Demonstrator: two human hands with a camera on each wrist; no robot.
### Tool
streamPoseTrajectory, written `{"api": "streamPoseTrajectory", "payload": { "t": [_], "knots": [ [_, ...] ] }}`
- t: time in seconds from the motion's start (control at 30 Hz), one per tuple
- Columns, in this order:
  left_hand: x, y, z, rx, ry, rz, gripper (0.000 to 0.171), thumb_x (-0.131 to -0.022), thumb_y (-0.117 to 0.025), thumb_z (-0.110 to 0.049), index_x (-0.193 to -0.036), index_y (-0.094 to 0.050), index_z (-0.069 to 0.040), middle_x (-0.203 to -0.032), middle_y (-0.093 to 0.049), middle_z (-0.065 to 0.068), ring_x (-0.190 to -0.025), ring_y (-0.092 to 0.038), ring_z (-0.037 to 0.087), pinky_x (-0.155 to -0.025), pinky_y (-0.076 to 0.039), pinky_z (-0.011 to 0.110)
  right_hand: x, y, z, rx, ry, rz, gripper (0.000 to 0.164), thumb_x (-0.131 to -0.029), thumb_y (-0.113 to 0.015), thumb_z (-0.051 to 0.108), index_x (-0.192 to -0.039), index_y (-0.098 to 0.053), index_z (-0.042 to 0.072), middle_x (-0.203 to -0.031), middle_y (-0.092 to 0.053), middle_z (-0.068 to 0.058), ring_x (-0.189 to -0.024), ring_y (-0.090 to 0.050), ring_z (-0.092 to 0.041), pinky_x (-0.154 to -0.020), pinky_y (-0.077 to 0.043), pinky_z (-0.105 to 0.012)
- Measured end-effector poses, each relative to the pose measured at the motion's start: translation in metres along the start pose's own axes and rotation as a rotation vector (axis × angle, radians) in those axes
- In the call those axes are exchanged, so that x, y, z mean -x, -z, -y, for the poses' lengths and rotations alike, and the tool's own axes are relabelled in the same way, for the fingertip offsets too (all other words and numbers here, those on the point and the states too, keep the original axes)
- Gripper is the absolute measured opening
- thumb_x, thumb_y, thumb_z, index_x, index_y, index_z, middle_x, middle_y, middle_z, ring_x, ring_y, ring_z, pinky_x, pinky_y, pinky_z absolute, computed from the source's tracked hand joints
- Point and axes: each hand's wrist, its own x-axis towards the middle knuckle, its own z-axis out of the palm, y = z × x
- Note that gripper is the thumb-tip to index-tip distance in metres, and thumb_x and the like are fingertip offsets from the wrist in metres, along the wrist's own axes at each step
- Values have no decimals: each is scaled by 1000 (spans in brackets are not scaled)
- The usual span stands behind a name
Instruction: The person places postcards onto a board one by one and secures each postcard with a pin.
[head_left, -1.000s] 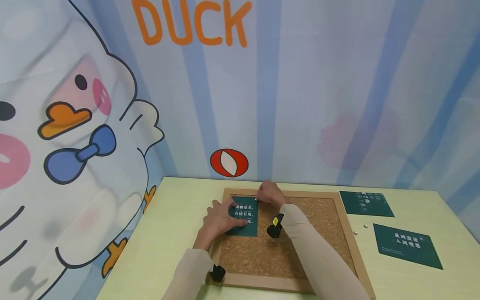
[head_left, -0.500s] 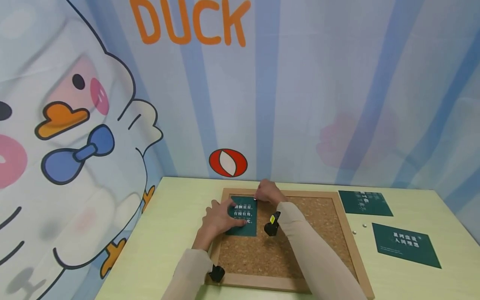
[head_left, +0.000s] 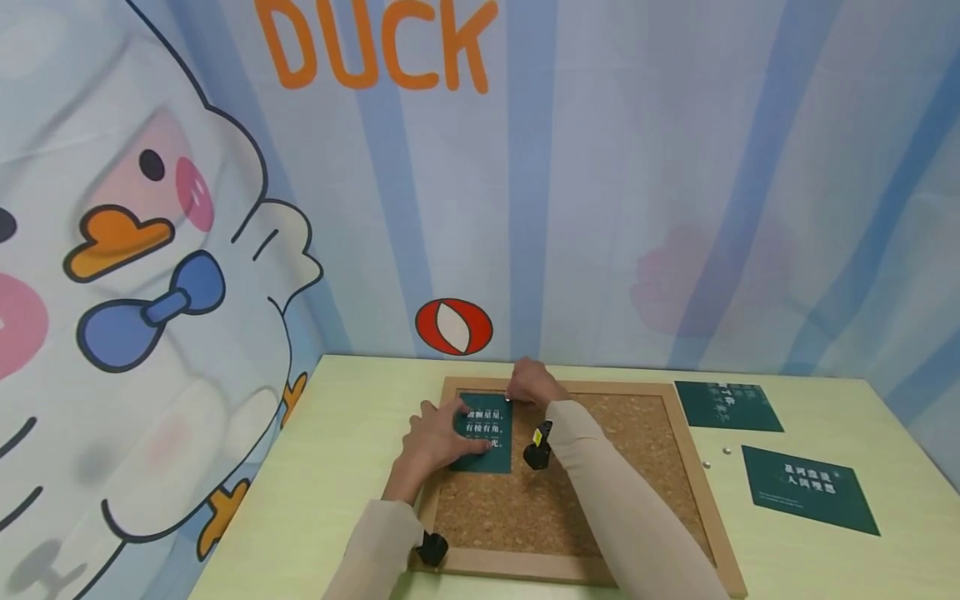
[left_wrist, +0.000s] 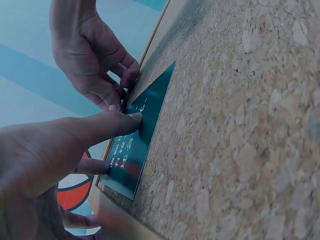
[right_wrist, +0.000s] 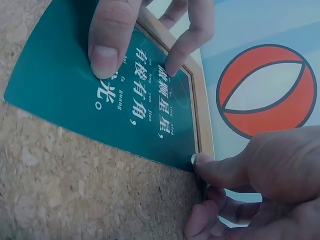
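Observation:
A dark green card (head_left: 491, 463) with white Chinese writing lies on the upper left part of a wood-framed corkboard (head_left: 525, 517). My left hand (head_left: 435, 437) is spread over the card's left side, thumb and a fingertip pressing on its face. At the card's upper right corner, by the frame, my right hand (head_left: 535, 383) has its thumb against a small silver thumbtack (right_wrist: 194, 159). The other right fingers (right_wrist: 202, 217) are curled below that thumb. In the left wrist view, the right hand partly hides the far corner.
To the right of the board, two more green cards lie on the pale yellow table: a far card (head_left: 729, 407) and a nearer card (head_left: 810, 490). Two loose silver tacks (head_left: 727, 451) sit between them and the frame. A printed duck curtain (head_left: 600, 208) hangs behind.
The whole head view shifts slightly to the left. Both hands keep their places on the card and at its corner; the right wrist tilts a little.

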Motion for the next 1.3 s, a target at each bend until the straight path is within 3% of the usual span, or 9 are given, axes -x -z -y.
{"api": "streamPoseTrajectory", "payload": {
  "t": [0.27,0.47,0.63,0.8,1.07,1.3],
  "knots": [
    [1,1,2,12,-4,-5,74,-77,-88,-54,-138,-62,-21,-130,-46,24,-116,-46,44,-90,-48,65,6,-5,3,62,82,-45,11,-97,-64,5,-104,-64,-4,-82,-53,-9,-71,-51,-22,-61,-40,-32],
    [2,2,0,4,-13,-17,76,-77,-89,-55,-139,-62,-21,-130,-47,25,-116,-47,45,-90,-47,66,12,-2,1,72,23,-67,13,-97,-67,12,-101,-66,1,-83,-56,-9,-74,-53,-25,-66,-44,-38],
    [3,2,-2,-2,-22,-9,77,-77,-89,-55,-140,-62,-20,-128,-47,25,-116,-48,44,-90,-47,66,15,1,-9,42,-42,-85,38,-94,-77,29,-116,-65,-1,-98,-64,-15,-88,-63,-31,-80,-54,-48],
    [1,0,0,-16,-20,-3,78,-76,-88,-57,-141,-61,-21,-128,-47,23,-116,-48,43,-91,-46,66,17,1,-20,8,-51,-78,61,-92,-79,40,-129,-59,-4,-115,-65,-20,-104,-65,-37,-90,-54,-52],
    [0,1,3,-17,-8,-6,78,-76,-88,-58,-140,-61,-22,-129,-47,23,-116,-48,44,-92,-46,65,20,0,-29,-90,26,-106,49,-92,-78,41,-109,-66,-4,-99,-66,-15,-88,-63,-30,-79,-55,-47],
    [2,2,2,4,-17,-7,76,-76,-88,-56,-139,-62,-21,-130,-47,24,-116,-48,44,-91,-47,65,30,17,-56,-223,127,-98,41,-96,-74,40,-100,-55,4,-89,-53,-9,-80,-50,-24,-68,-40,-36]
  ]
}}
